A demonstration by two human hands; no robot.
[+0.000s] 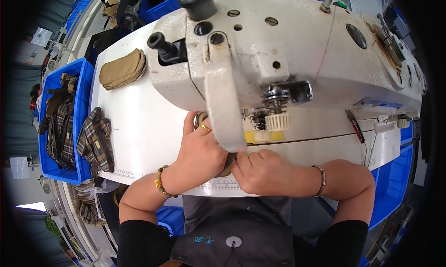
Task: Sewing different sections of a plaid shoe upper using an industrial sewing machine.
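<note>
A white sewing machine (pixel 260 48) stands over the table, and both my hands work close under its needle end. My left hand (pixel 202 151), with a ring and a beaded bracelet, is closed on a small brown cloth piece (pixel 226 168). The machine's white front lever hides some of its fingertips. My right hand (pixel 261 172), a metal bangle at its wrist, pinches the near edge of the same piece, where a dark strip shows. Most of the cloth is covered by my hands. The needle itself is hidden.
A stack of tan cloth pieces (pixel 123 70) lies at the table's far left. Beside the left edge stands a blue bin (pixel 84 113) of plaid fabric items, with another plaid item (pixel 96 139) next to it. Red-and-black snips (pixel 357 130) lie at the right.
</note>
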